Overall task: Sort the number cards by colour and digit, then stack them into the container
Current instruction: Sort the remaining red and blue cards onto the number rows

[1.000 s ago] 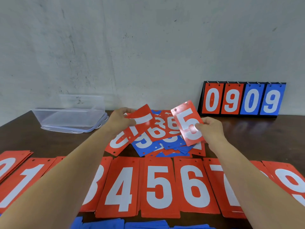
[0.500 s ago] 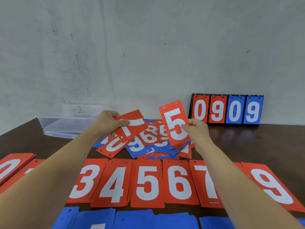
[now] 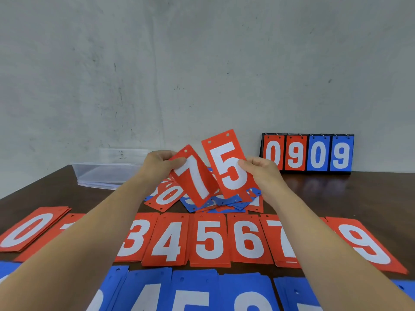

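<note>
Centre of frame, above the dark table: left hand pinches a red 7 card near its upper corner, thumb on the face. Right hand pinches a red 5 card at the middle of its right long edge, thumb tip on the white digit. Both cards are held up, tilted, overlapping slightly.

Below them lies the unsorted pile, red and blue mixed. Across the lower middle, a row of red stacks: the red 5 stack sits centre, the red 7 stack to its right, partly behind the forearm. Blue stacks run along the bottom edge. Clear plastic container at mid left, no cards seen in it. Flip scoreboard at mid right against the wall.

Judgement: the cards look thin, light, flat and fairly stiff, with smooth faces likely to slide on a stack. An edge pinch at the long side suits them; lay each flat and square it up.
</note>
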`<action>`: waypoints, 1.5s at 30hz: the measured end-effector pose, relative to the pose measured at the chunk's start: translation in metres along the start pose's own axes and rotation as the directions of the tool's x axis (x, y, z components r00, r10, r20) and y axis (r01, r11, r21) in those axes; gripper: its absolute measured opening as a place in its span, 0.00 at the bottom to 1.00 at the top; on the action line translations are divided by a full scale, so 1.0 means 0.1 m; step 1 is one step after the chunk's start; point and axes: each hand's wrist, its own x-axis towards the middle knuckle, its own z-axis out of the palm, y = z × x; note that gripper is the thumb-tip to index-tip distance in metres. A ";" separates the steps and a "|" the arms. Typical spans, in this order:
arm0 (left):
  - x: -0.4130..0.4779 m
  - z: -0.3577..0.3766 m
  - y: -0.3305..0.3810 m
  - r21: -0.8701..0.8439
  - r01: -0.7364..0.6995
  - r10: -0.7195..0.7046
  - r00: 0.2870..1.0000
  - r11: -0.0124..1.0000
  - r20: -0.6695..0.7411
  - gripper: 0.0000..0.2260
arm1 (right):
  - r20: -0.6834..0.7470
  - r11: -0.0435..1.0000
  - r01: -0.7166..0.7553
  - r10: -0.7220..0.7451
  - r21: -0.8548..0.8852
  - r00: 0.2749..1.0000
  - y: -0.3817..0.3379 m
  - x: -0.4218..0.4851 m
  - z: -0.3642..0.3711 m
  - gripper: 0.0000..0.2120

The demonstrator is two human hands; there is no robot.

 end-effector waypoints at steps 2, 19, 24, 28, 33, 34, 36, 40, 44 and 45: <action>-0.06 0.02 0.04 0.002 -0.007 0.007 0.999 1.000 0.032 0.04 | 0.040 1.000 0.003 -0.004 0.014 0.999 -0.05 -0.08 0.09 0.07; -0.87 -0.01 0.07 -0.336 0.112 -0.084 0.992 0.935 0.095 0.10 | -0.195 0.997 -0.079 0.079 0.005 0.978 -0.11 -0.95 0.51 0.02; -1.14 0.14 0.01 -0.116 0.064 -0.047 0.988 0.991 0.144 0.08 | -0.280 0.994 -0.081 0.058 -0.069 0.958 -0.13 -1.20 0.54 0.08; -1.21 0.31 0.01 -0.094 0.068 -0.054 0.988 0.993 0.143 0.07 | -0.305 0.991 -0.082 0.045 -0.109 0.951 -0.10 -1.33 0.42 0.09; -1.19 0.42 -0.01 -0.043 0.086 -0.079 0.987 0.995 0.138 0.05 | -0.351 0.989 -0.086 0.039 -0.120 0.936 0.01 -1.36 0.00 0.06; -1.15 0.43 -0.04 -0.017 0.088 -0.086 0.988 0.996 0.127 0.08 | -0.372 0.985 -0.084 0.021 -0.153 0.928 0.04 -1.35 -0.10 0.07; -1.08 0.42 -0.06 0.040 0.110 -0.113 0.990 0.993 0.084 0.08 | -0.415 0.974 -0.086 -0.008 -0.207 0.910 0.11 -1.29 -0.31 0.09; -0.90 0.35 -0.17 0.179 0.187 -0.199 0.979 0.966 0.050 0.22 | -0.398 0.939 -0.146 0.010 -0.312 0.917 0.27 -1.14 -0.69 0.16; -0.82 0.37 -0.28 0.301 0.225 -0.248 0.968 0.927 0.038 0.22 | -0.354 0.891 -0.233 0.089 -0.389 0.931 0.44 -1.01 -0.88 0.21; -0.80 0.38 -0.32 0.325 0.222 -0.245 0.969 0.919 0.030 0.22 | -0.349 0.889 -0.242 0.102 -0.389 0.932 0.49 -0.97 -0.90 0.21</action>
